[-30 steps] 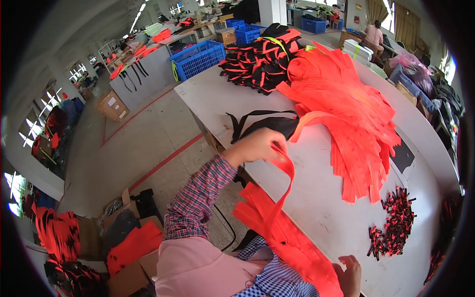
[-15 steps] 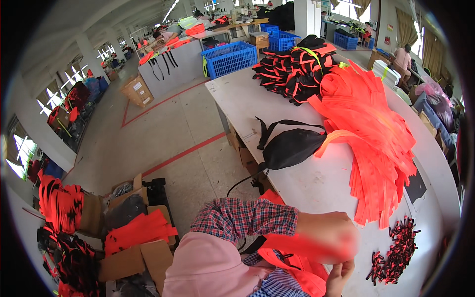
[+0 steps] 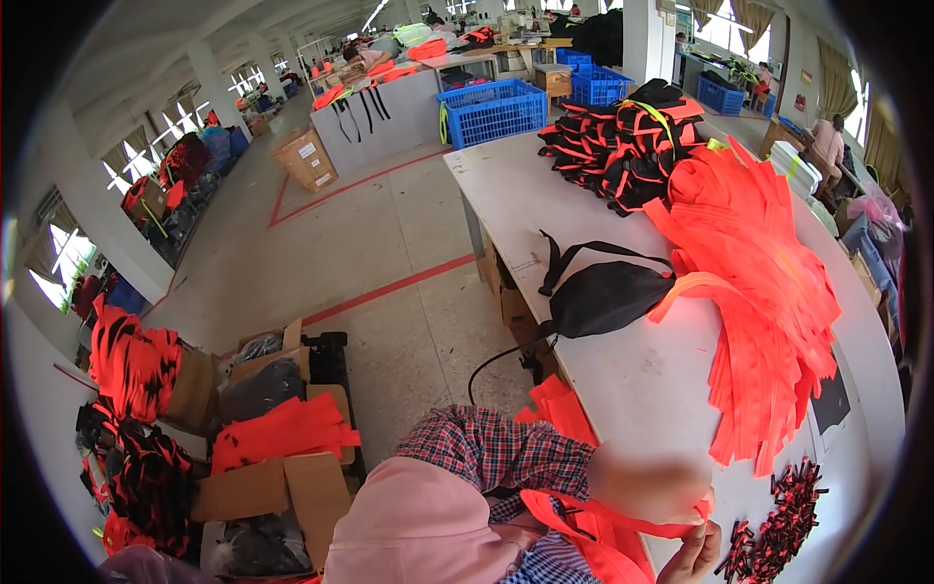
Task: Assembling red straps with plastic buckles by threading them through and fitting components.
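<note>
Both hands, left (image 3: 650, 484) and right (image 3: 693, 553), are pinching an orange strap (image 3: 623, 523) taut at the white table (image 3: 632, 380) edge, near the black clips (image 3: 783, 521), keeping it straight.

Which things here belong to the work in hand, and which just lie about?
In hand: orange strap, held by left hand and right hand; orange strap pile; small black-and-red clips.
Lying about: black bag; blue crates; cardboard boxes.
</note>
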Demonstrator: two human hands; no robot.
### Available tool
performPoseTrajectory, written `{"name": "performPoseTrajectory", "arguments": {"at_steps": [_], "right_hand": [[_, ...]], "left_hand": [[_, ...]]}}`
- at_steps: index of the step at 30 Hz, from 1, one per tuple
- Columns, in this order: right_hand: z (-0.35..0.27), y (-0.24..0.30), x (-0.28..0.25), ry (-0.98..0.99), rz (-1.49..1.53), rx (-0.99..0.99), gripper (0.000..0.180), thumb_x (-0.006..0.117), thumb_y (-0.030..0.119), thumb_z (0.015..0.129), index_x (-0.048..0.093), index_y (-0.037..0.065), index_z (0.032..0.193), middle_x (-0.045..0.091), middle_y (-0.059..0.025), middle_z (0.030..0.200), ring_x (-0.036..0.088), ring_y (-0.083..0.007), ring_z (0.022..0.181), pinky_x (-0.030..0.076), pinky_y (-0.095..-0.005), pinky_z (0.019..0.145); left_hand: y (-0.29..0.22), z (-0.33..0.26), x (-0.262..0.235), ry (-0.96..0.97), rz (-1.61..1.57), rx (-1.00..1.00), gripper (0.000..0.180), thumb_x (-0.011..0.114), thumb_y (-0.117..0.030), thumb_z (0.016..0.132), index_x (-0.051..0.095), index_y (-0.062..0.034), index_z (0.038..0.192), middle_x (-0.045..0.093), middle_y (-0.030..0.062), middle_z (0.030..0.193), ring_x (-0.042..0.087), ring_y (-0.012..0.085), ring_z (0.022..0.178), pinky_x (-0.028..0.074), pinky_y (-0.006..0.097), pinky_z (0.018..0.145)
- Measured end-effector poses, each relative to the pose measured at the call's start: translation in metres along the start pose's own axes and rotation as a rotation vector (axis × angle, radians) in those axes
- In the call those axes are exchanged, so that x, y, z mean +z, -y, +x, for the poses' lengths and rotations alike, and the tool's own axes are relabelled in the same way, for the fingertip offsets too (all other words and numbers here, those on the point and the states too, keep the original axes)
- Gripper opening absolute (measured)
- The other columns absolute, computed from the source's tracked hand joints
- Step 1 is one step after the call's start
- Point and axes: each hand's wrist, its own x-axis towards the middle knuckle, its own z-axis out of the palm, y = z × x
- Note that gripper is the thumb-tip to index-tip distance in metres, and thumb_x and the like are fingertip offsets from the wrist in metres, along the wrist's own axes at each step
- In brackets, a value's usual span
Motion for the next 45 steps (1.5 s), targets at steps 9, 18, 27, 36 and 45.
{"name": "performPoseTrajectory", "arguments": {"at_steps": [9, 18, 27, 36, 45], "right_hand": [[-0.008, -0.008, 0.015, -0.268, 0.444, 0.126, 0.027, 0.050, 0.023, 0.099, 0.063, 0.000, 0.094, 0.061, -0.0065, 0.088, 0.055, -0.0159, 0.080, 0.044, -0.0272, 0.072], [-0.019, -0.008, 0.019, -0.220, 0.819, 0.261, 0.036, 0.046, 0.035, 0.104, 0.062, 0.005, 0.114, 0.061, -0.0092, 0.114, 0.057, -0.0185, 0.105, 0.047, -0.0340, 0.092], [-0.017, -0.057, -0.018, -0.190, -0.155, -0.292, 0.024, 0.055, 0.017, 0.103, 0.058, -0.003, 0.116, 0.062, -0.0206, 0.104, 0.061, -0.0368, 0.090, 0.052, -0.0446, 0.078], [-0.014, 0.005, 0.021, -0.369, 0.600, 0.087, 0.033, 0.050, 0.028, 0.099, 0.065, 0.000, 0.107, 0.065, -0.0120, 0.105, 0.064, -0.0239, 0.097, 0.052, -0.0352, 0.082], [0.005, 0.020, 0.019, -0.304, 0.200, -0.057, 0.038, 0.045, 0.030, 0.104, 0.065, -0.001, 0.106, 0.066, -0.0120, 0.110, 0.063, -0.0227, 0.103, 0.051, -0.0319, 0.086]], "left_hand": [[0.016, 0.004, 0.029, -0.144, 0.243, 0.390, 0.013, 0.069, -0.010, 0.088, 0.063, 0.0000, 0.082, 0.057, 0.0087, 0.076, 0.059, 0.0252, 0.071, 0.048, 0.038, 0.059], [0.023, 0.006, 0.039, -0.177, 0.396, 0.591, 0.010, 0.068, -0.009, 0.088, 0.063, -0.0006, 0.086, 0.053, 0.0059, 0.077, 0.056, 0.0231, 0.072, 0.047, 0.035, 0.056], [-0.002, 0.010, 0.034, -0.100, -0.084, 0.219, 0.012, 0.067, -0.007, 0.087, 0.062, 0.0026, 0.081, 0.060, 0.0126, 0.075, 0.060, 0.0308, 0.070, 0.048, 0.039, 0.065], [0.014, 0.012, 0.044, -0.234, 0.333, 0.547, 0.011, 0.067, -0.009, 0.088, 0.063, -0.0005, 0.082, 0.056, 0.0101, 0.077, 0.059, 0.0287, 0.070, 0.048, 0.040, 0.061], [-0.005, 0.019, 0.028, -0.247, 0.042, 0.432, 0.011, 0.065, -0.008, 0.091, 0.064, 0.0026, 0.088, 0.057, 0.0099, 0.076, 0.057, 0.0259, 0.068, 0.046, 0.038, 0.058]]}}
